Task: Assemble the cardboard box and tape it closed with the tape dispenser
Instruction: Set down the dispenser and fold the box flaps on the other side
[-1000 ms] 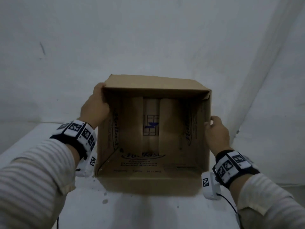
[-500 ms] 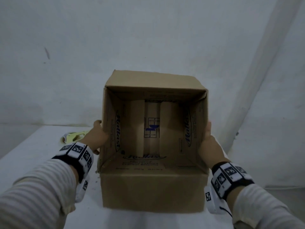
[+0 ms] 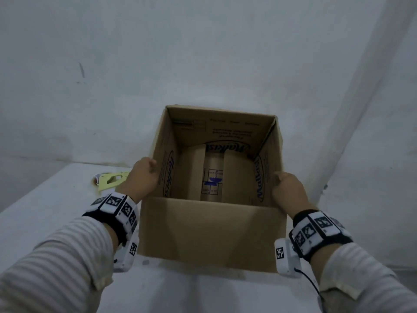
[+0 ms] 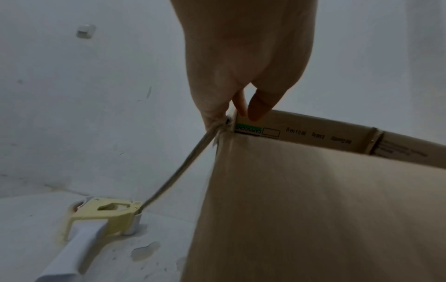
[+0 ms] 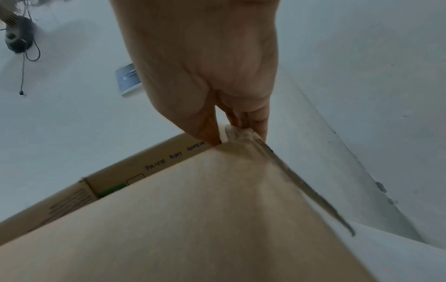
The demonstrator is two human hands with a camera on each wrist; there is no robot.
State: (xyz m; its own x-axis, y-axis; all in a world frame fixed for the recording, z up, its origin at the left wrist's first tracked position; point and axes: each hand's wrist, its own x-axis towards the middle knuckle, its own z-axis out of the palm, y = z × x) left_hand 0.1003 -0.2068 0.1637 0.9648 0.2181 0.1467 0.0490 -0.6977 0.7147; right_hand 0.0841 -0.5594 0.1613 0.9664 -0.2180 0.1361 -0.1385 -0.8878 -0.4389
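Note:
A brown cardboard box [image 3: 209, 231] stands on the white table [image 3: 45, 211] with its open top tilted toward me and its bottom flaps folded in. My left hand [image 3: 151, 168] pinches the top edge of the left wall, and in the left wrist view the hand [image 4: 241, 114] has its thumb inside the box [image 4: 313, 209]. My right hand [image 3: 279, 179] grips the top edge of the right wall, which the right wrist view shows as a pinch by the hand [image 5: 231, 131] at a corner of the box [image 5: 193, 219]. A yellow tape dispenser [image 3: 110, 180] with a white handle lies on the table left of the box [image 4: 101, 215].
A white wall rises close behind the table, and a slanted wall corner [image 3: 361, 109] runs down on the right. Small stains [image 4: 144, 251] mark the table near the dispenser. A fan [image 5: 17, 36] and a wall plate [image 5: 128, 80] show in the right wrist view.
The box tipped from its opening facing me to its opening facing up. Both hands shifted along the side walls, and the tape dispenser came into view at the left.

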